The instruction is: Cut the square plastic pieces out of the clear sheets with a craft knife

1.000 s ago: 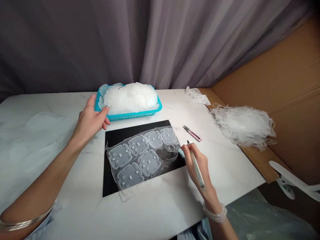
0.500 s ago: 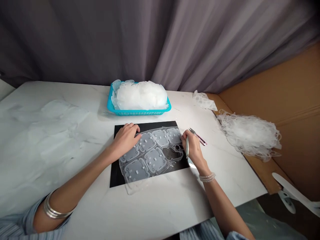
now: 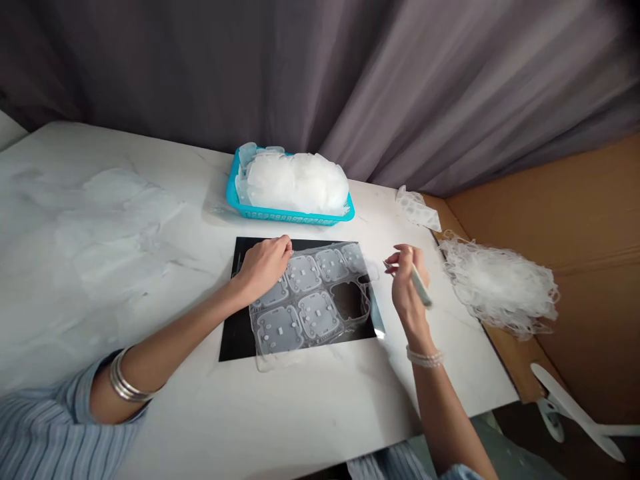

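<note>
A clear moulded plastic sheet (image 3: 319, 315) with rounded-square pieces lies over a black mat (image 3: 235, 340), its lower edge past the mat. One rounded opening shows near its right end. My left hand (image 3: 267, 265) is closed at the sheet's upper left edge, fingers pressed together on it. To the right of the mat, my right hand (image 3: 410, 283) is raised with a white pen-shaped tool (image 3: 421, 290) held in it, the handle pointing back towards the wrist. A thin metal tip shows by its fingers; the small snips are otherwise hidden behind this hand.
Behind the mat stands a blue basket (image 3: 300, 217) heaped with translucent white pieces. Cut-away plastic frames (image 3: 500, 283) are piled at the right, near cardboard (image 3: 575, 220). A small scrap (image 3: 417, 208) lies at the back right. More clear sheets (image 3: 95, 247) cover the table's left.
My left hand has left the basket and closed on the sheet's upper edge. My right hand has moved right, away from the sheet. The sheet's opening looks rounder, with fewer strands in it.
</note>
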The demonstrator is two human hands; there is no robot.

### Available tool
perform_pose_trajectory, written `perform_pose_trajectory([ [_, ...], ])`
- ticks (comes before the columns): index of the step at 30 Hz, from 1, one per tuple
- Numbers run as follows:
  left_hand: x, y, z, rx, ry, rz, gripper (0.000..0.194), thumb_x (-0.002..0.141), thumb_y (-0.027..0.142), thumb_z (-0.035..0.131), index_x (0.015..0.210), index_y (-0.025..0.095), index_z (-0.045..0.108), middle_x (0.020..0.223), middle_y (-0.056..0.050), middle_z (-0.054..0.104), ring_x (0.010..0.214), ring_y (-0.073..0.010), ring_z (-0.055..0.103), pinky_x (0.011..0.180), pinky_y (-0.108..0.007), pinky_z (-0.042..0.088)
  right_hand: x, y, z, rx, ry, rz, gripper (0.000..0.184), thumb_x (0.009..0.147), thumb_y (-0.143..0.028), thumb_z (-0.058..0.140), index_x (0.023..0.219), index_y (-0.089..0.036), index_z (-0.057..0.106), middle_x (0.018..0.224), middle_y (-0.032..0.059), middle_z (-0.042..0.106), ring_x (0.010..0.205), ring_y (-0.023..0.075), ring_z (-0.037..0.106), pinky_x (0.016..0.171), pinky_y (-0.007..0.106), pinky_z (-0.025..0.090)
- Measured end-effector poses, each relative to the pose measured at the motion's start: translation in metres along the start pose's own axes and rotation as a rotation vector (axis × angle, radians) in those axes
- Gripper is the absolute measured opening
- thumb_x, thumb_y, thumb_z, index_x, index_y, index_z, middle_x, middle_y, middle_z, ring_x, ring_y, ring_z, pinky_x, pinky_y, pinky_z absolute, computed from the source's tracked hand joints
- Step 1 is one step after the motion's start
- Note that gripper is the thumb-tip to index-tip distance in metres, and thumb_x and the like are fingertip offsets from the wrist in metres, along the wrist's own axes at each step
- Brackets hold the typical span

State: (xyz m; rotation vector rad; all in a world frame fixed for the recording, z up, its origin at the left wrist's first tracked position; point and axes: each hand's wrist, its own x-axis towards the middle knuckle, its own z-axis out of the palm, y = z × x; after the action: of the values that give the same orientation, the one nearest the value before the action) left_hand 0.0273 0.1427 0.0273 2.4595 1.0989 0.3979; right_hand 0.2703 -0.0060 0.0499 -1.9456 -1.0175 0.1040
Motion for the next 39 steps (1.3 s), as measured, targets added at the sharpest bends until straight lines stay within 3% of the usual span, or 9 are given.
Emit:
perform_pose_trajectory([
  [2,-0.006,0.005,-0.006,0.032,0.030,0.019,0.019,0.098,0.017,0.042,0.098,0.014,0.061,0.092,-0.012,0.070,0.088,-0.0256,0.065,0.071,-0.033,0.043,-0.028,-0.017,-0.003,0.154,-0.054,0.091,0.047,0.102,-0.051,0.025,0.117,-0.021,0.057,0.082,0.0019,0.056,0.071,0.0170,0.057,0.064,0.032,0.047],
  [5,-0.032,0.015,-0.016,0.059,0.023,0.119,0.021,0.100,0.019,0.043,0.103,0.013,0.062,0.106,-0.015,0.068,0.105,-0.0289,0.061,0.087,-0.040,0.045,-0.075,-0.043,-0.003,0.229,-0.172,0.172,0.043,0.102,-0.051,0.035,0.115,-0.021,0.062,0.074,-0.0010,0.056,0.065,0.0145,0.055,0.063,0.029,0.047],
  [9,-0.087,0.017,-0.013,0.151,-0.031,0.596,0.024,0.100,0.019,0.045,0.115,0.011,0.061,0.124,-0.015,0.065,0.118,-0.0280,0.060,0.101,-0.041,0.046,-0.123,-0.066,0.006,0.210,-0.215,0.214,0.029,0.098,-0.042,0.051,0.116,-0.022,0.061,0.082,0.0012,0.069,0.070,0.0149,0.064,0.067,0.028,0.052],
  [11,-0.110,0.012,-0.004,0.194,-0.023,0.701,0.029,0.099,0.019,0.048,0.124,0.010,0.058,0.136,-0.017,0.060,0.128,-0.0299,0.055,0.110,-0.044,0.041,-0.136,-0.070,0.011,0.198,-0.262,0.220,0.025,0.096,-0.039,0.057,0.112,-0.022,0.063,0.092,0.0042,0.075,0.079,0.0171,0.070,0.071,0.029,0.055],
  [15,-0.127,0.002,0.010,0.217,-0.005,0.715,0.031,0.097,0.018,0.051,0.127,0.011,0.057,0.143,-0.019,0.056,0.132,-0.0325,0.052,0.114,-0.048,0.039,-0.145,-0.071,0.016,0.119,-0.422,0.164,0.017,0.094,-0.034,0.060,0.100,-0.022,0.070,0.092,0.0047,0.077,0.083,0.0189,0.073,0.075,0.029,0.056],
  [22,-0.123,0.004,0.010,0.210,0.028,0.712,0.027,0.097,0.016,0.051,0.122,0.013,0.059,0.139,-0.019,0.058,0.131,-0.0324,0.054,0.112,-0.048,0.042,-0.146,-0.077,0.021,-0.031,-0.461,-0.002,0.015,0.096,-0.024,0.056,0.095,-0.019,0.070,0.087,0.0035,0.076,0.074,0.0146,0.071,0.069,0.025,0.053],
  [34,-0.124,0.006,0.007,0.239,0.038,0.708,0.025,0.095,0.016,0.052,0.119,0.013,0.060,0.135,-0.018,0.062,0.127,-0.0309,0.058,0.110,-0.046,0.045,-0.149,-0.083,0.035,-0.176,-0.367,-0.255,0.011,0.094,-0.010,0.055,0.091,-0.017,0.063,0.082,0.0038,0.069,0.072,0.0141,0.066,0.068,0.025,0.052],
  [39,-0.122,0.008,0.002,0.238,0.020,0.692,0.022,0.095,0.019,0.054,0.115,0.014,0.063,0.133,-0.018,0.064,0.124,-0.0300,0.060,0.107,-0.044,0.048,-0.159,-0.085,0.025,-0.199,-0.351,-0.360,0.015,0.093,-0.004,0.051,0.095,-0.017,0.060,0.088,0.0068,0.068,0.081,0.0160,0.067,0.073,0.027,0.055],
])
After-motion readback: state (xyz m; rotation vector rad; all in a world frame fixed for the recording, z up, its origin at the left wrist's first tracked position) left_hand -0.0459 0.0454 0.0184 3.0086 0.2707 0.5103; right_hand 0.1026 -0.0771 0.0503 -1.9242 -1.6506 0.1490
